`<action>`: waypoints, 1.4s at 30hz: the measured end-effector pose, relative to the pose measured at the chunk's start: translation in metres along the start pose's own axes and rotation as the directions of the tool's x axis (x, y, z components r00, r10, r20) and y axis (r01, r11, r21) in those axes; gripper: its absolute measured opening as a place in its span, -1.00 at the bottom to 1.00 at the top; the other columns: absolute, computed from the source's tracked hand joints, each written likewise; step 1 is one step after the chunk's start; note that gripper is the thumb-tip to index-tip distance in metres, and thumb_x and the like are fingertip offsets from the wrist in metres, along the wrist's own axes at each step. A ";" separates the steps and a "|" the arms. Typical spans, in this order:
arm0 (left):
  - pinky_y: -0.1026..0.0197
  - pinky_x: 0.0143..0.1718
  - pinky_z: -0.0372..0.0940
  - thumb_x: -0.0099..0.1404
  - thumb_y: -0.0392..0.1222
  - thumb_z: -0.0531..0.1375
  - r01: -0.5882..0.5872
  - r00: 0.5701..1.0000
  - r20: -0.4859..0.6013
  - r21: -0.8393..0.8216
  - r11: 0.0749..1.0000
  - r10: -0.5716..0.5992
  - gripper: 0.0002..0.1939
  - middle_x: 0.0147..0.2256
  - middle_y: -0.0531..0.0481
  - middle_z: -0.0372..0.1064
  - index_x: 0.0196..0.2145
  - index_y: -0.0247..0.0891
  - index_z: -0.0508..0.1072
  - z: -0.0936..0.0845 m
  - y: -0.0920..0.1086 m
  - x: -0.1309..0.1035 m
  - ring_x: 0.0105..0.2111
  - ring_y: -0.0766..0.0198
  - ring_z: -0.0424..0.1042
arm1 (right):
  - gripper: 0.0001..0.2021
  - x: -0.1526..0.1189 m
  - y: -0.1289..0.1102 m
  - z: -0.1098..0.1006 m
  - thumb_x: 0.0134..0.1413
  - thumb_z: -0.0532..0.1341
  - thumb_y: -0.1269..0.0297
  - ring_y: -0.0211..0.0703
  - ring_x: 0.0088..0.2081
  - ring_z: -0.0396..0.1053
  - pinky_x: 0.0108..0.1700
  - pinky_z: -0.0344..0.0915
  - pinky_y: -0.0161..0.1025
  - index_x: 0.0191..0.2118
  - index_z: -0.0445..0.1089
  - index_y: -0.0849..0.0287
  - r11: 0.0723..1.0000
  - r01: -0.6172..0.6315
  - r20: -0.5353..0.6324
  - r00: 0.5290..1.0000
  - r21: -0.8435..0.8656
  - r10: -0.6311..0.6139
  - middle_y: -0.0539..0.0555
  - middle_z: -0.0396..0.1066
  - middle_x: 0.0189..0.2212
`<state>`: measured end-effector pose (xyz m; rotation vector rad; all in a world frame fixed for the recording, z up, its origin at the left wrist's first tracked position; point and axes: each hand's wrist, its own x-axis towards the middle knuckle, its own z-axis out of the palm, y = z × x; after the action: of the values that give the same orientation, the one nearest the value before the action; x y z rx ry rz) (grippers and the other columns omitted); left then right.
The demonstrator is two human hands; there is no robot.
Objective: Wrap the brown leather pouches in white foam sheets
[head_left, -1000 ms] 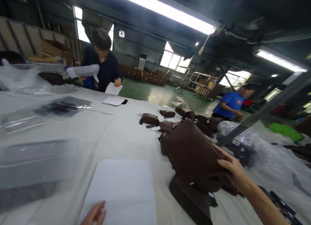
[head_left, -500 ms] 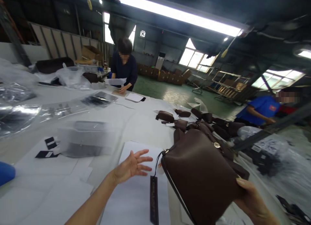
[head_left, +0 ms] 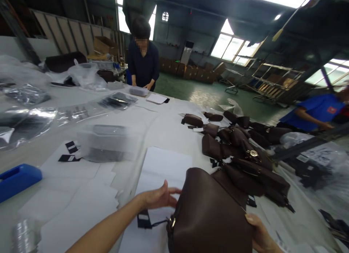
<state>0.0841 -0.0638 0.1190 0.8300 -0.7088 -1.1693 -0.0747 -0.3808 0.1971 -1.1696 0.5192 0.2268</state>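
A dark brown handbag (head_left: 212, 213) is tilted in front of me over the table. My right hand (head_left: 260, 233) grips its right edge, the thumb on the near face. My left hand (head_left: 162, 196) reaches the bag's left side with its thumb raised and fingers apart; the fingertips meet the bag's edge, and I cannot tell whether they press on it. A black tag (head_left: 144, 219) hangs by a cord near a gold ring (head_left: 172, 222) on the bag. White paper sheets (head_left: 166, 162) lie beneath and behind the bag.
More brown bags (head_left: 240, 147) are heaped at the right. A translucent wrapped pack (head_left: 106, 143), a blue tape dispenser (head_left: 21, 180) and clear plastic (head_left: 24, 125) lie to the left. One person (head_left: 143, 60) stands across the table, another (head_left: 313, 111) at far right.
The bag has moved down and left and turned, its tag swinging left. My left hand has come up to its side, while my right hand keeps its grip. The view has shifted.
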 end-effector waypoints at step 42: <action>-0.12 -0.12 0.27 -0.14 -0.11 0.42 0.519 0.830 -0.465 0.846 -0.122 0.307 0.08 0.28 -0.17 -0.87 0.24 0.20 -0.07 -0.033 -0.130 -0.068 -0.09 -0.10 0.35 | -0.73 0.070 0.190 -0.019 0.19 -0.01 0.31 0.07 -0.11 0.45 0.23 -0.24 0.32 -0.25 0.45 -0.03 -0.082 -0.009 0.057 0.639 -0.997 -0.767 0.05 0.54 -0.30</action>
<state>0.0307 -0.0145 -0.0127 2.5820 -1.0005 -0.1049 -0.1018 -0.3318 0.0017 -2.8900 0.4181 -0.5328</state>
